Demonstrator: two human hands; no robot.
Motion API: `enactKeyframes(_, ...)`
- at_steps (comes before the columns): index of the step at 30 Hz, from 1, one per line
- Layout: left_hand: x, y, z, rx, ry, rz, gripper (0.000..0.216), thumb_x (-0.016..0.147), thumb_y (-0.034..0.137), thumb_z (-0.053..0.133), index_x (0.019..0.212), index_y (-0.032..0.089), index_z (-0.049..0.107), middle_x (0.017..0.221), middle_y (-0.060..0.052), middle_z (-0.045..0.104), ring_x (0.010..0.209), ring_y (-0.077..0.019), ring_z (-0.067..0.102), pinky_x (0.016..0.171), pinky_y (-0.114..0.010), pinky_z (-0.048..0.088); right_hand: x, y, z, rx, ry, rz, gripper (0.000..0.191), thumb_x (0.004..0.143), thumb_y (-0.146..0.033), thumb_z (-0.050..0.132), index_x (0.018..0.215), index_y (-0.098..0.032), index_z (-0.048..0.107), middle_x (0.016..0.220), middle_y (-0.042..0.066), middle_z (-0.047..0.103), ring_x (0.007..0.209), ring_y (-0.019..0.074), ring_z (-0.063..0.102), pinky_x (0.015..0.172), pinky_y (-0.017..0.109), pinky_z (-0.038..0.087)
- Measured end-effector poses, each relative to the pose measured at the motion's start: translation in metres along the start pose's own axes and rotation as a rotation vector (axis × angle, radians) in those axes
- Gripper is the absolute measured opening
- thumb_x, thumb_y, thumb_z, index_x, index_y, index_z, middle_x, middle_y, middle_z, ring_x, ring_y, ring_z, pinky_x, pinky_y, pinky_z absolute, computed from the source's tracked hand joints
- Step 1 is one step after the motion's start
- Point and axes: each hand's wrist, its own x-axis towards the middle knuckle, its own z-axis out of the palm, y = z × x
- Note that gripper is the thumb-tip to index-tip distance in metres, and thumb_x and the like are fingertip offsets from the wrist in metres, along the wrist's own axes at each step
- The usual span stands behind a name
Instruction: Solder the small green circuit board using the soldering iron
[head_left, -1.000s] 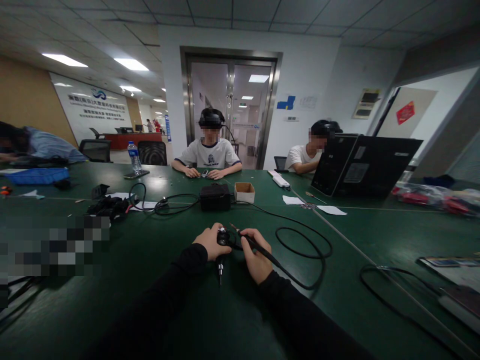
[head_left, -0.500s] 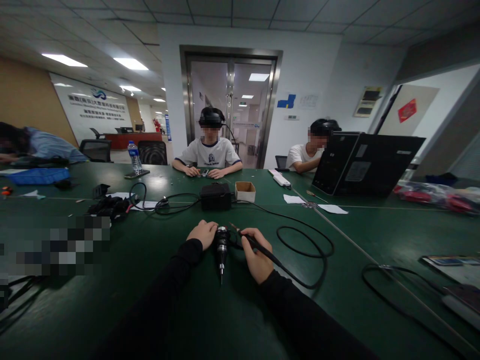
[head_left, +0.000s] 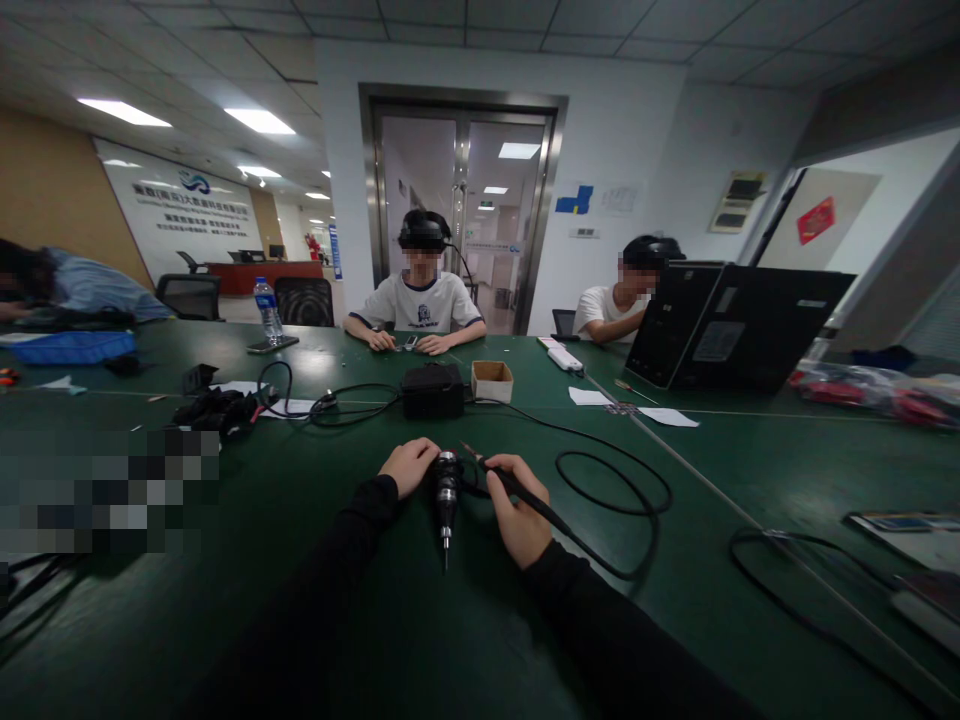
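Note:
An electric screwdriver (head_left: 447, 490), black and silver, is on the green table with its thin bit toward me. At its far end is my left hand (head_left: 409, 467), closed, with the fingertips partly hidden against the tool. My right hand (head_left: 521, 510) grips a soldering iron (head_left: 517, 488) like a pen, just right of the screwdriver. The iron's pointed tip is aimed up and left, apart from the screwdriver as far as I can see. From the handle a black cable (head_left: 592, 555) loops away to the right.
Beyond my hands stand a black box (head_left: 433, 392) with cables and a small open carton (head_left: 492, 382). A computer case (head_left: 739, 330) stands at the back right, near paper scraps (head_left: 589, 397). A bottle (head_left: 267, 312) and a blue tray (head_left: 71, 347) are at left. Two people sit opposite.
The view has shifted slightly. Both hands keep nearly the same places, and the soldering iron's tip shows a little more clearly beside the screwdriver.

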Motion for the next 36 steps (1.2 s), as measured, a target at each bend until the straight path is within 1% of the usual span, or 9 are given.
enactKeyframes(2, 0.001, 0.001, 0.002, -0.041, 0.037, -0.038, 0.039, 0.089, 0.04, 0.037, 0.106, 0.021, 0.066, 0.112, -0.007, 0.068, 0.106, -0.0239, 0.06, 0.098, -0.035, 0.04, 0.0, 0.0, 0.0, -0.002, -0.001, -0.003, 0.008, 0.085, -0.024, 0.055, 0.088, -0.02, 0.062, 0.086, 0.004, 0.068, 0.081, 0.0193, 0.064, 0.069, 0.028, 0.049)
enactKeyframes(4, 0.001, 0.004, 0.004, -0.029, 0.04, -0.078, 0.041, 0.09, 0.042, 0.035, 0.112, 0.025, 0.066, 0.122, -0.006, 0.065, 0.116, -0.0259, 0.054, 0.105, -0.04, 0.034, 0.0, 0.0, 0.0, 0.002, 0.0, -0.007, 0.008, 0.085, -0.024, 0.055, 0.088, -0.02, 0.062, 0.086, 0.003, 0.068, 0.081, 0.019, 0.064, 0.068, 0.027, 0.049)
enactKeyframes(7, -0.001, 0.009, 0.004, -0.03, -0.002, -0.094, 0.042, 0.091, 0.043, 0.032, 0.102, 0.031, 0.071, 0.124, -0.002, 0.064, 0.123, -0.0273, 0.049, 0.109, -0.044, 0.027, 0.0, -0.001, 0.0, 0.018, 0.003, -0.011, 0.008, 0.085, -0.023, 0.055, 0.087, -0.02, 0.062, 0.085, 0.003, 0.068, 0.079, 0.0186, 0.064, 0.067, 0.027, 0.049)
enactKeyframes(9, -0.002, 0.009, 0.004, -0.077, 0.006, -0.096, 0.04, 0.09, 0.043, 0.035, 0.097, 0.032, 0.072, 0.118, -0.002, 0.067, 0.119, -0.0269, 0.051, 0.108, -0.043, 0.029, 0.0, -0.002, 0.0, 0.026, -0.002, -0.006, 0.008, 0.084, -0.023, 0.055, 0.087, -0.02, 0.062, 0.085, 0.003, 0.068, 0.078, 0.0185, 0.064, 0.067, 0.027, 0.049)
enactKeyframes(15, -0.002, -0.003, 0.009, -0.31, 0.092, -0.075, 0.028, 0.086, 0.041, 0.045, 0.1, 0.029, 0.066, 0.097, 0.001, 0.07, 0.095, -0.0202, 0.062, 0.092, -0.032, 0.043, 0.0, -0.001, 0.0, 0.019, -0.002, -0.031, 0.007, 0.086, -0.022, 0.055, 0.089, -0.02, 0.062, 0.088, 0.003, 0.068, 0.083, 0.019, 0.064, 0.073, 0.028, 0.05)
enactKeyframes(21, -0.005, -0.002, 0.014, -0.428, 0.11, -0.051, 0.027, 0.081, 0.034, 0.051, 0.103, 0.022, 0.06, 0.077, 0.001, 0.067, 0.077, -0.0182, 0.062, 0.08, -0.029, 0.045, -0.002, 0.0, 0.001, 0.015, -0.038, -0.076, 0.008, 0.086, -0.02, 0.055, 0.091, -0.021, 0.062, 0.089, 0.003, 0.067, 0.084, 0.0185, 0.064, 0.077, 0.029, 0.05)
enactKeyframes(24, -0.007, 0.0, 0.015, -0.476, 0.123, -0.034, 0.024, 0.08, 0.029, 0.05, 0.102, 0.02, 0.058, 0.077, 0.0, 0.067, 0.078, -0.0178, 0.062, 0.081, -0.029, 0.044, -0.002, -0.002, 0.0, 0.007, -0.072, -0.113, 0.008, 0.086, -0.02, 0.055, 0.091, -0.021, 0.062, 0.087, 0.003, 0.067, 0.083, 0.0183, 0.064, 0.077, 0.029, 0.05)
enactKeyframes(28, -0.008, -0.003, 0.016, -0.494, 0.128, -0.006, 0.023, 0.081, 0.029, 0.051, 0.101, 0.022, 0.057, 0.08, -0.001, 0.069, 0.08, -0.0176, 0.063, 0.081, -0.029, 0.044, -0.002, -0.005, -0.001, 0.0, -0.109, -0.146, 0.01, 0.086, -0.02, 0.055, 0.093, -0.021, 0.063, 0.088, 0.003, 0.068, 0.082, 0.018, 0.064, 0.076, 0.028, 0.05)
enactKeyframes(36, -0.01, -0.004, 0.015, -0.477, 0.139, -0.009, 0.022, 0.081, 0.028, 0.05, 0.101, 0.022, 0.057, 0.077, 0.0, 0.069, 0.073, -0.0163, 0.062, 0.07, -0.026, 0.045, -0.003, -0.006, -0.002, -0.009, -0.13, -0.149, 0.011, 0.086, -0.02, 0.055, 0.093, -0.021, 0.063, 0.088, 0.003, 0.068, 0.081, 0.0175, 0.064, 0.075, 0.027, 0.05)
